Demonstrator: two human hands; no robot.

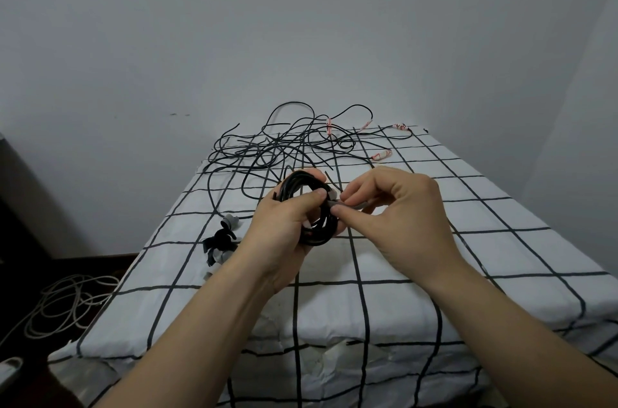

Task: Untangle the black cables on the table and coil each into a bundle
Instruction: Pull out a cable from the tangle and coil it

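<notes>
Two hands meet over the checked table [468, 240]: the left hand [284, 223] has its fingers and thumb curled round the one coiled black bundle [296, 187], held just above the cloth, while the right hand [401, 207] pinches a grey strap [349, 206] against it. At the far end lies one loose tangle of black cables [277, 147], too crossed to count, carrying four red-and-white tags [381, 155]. A small heap of straps [220, 238] at the left edge is too jumbled to number, and a pale cable [63, 304] lies on the floor.
</notes>
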